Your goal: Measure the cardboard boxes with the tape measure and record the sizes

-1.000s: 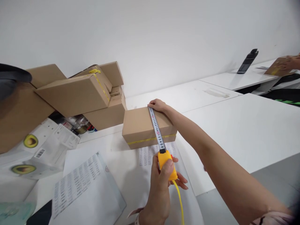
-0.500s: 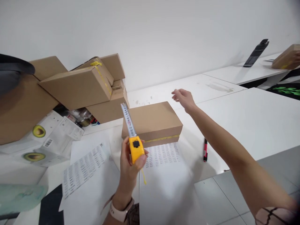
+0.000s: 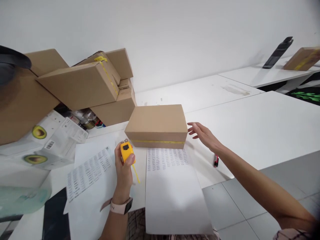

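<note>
My left hand [image 3: 124, 170] is wrapped round a yellow tape measure [image 3: 127, 150], whose blade is drawn in and whose yellow strap hangs down. Just ahead lies a closed brown cardboard box [image 3: 157, 121] with a strip of yellow tape along its side. My right hand [image 3: 201, 133] is beside the box's right end, fingers apart and holding nothing; whether the fingertips touch the box I cannot tell. A printed sheet [image 3: 175, 193] extends from the front of the box toward me. Partly behind my right forearm is a red and black marker [image 3: 216, 160].
Stacked cardboard boxes [image 3: 82, 85] stand at the left, above white cartons with avocado pictures [image 3: 47, 143]. More printed sheets [image 3: 90, 173] lie left of my left hand. On the far right table [image 3: 246, 75] are a dark bottle [image 3: 278, 53] and another taped box [image 3: 298, 60].
The tape measure's blade has gone back into its case, and my left hand has moved left. My right hand has come down to the box's right end.
</note>
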A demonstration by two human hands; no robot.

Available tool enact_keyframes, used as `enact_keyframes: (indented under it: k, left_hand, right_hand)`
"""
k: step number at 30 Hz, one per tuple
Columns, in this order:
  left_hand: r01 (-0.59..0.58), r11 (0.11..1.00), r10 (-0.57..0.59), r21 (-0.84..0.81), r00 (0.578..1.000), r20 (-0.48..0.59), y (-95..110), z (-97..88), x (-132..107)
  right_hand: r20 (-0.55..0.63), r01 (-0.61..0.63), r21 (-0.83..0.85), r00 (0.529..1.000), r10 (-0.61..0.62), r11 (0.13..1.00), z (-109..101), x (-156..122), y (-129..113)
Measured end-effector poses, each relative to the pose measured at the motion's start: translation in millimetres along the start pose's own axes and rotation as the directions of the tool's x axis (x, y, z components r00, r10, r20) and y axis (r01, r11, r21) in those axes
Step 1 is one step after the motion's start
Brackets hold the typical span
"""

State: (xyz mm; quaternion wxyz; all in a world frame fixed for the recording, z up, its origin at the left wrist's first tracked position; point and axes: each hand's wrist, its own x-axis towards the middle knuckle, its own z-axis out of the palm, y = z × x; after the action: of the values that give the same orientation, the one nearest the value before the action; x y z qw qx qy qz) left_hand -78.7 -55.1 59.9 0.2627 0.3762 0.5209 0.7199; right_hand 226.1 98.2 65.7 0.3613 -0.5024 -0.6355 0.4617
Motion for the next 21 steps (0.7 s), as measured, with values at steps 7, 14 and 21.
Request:
enact_keyframes:
  k: [7, 14, 21]
  left_hand:
    - [0.048, 0.999, -0.048, -0.006, 0.998, 0.037, -13, -9.8, 42]
    - [0.085, 0.984, -0.064, -0.157, 0.989, 0.136, 3, -5.0, 53]
    - [0.019, 0.967, 0.023, -0.254, 0.986, 0.163, 45, 16.0, 56]
  right_hand:
    - [0.105, 0.16, -0.1, 0.983, -0.149, 0.982, 7, -13, -5]
    - [0.033, 0.303, -0.196, 0.952, -0.303, 0.932, 12, -9, -29]
    - [-0.183, 0.288, -0.391, 0.907, -0.38, 0.874, -5, 13, -83]
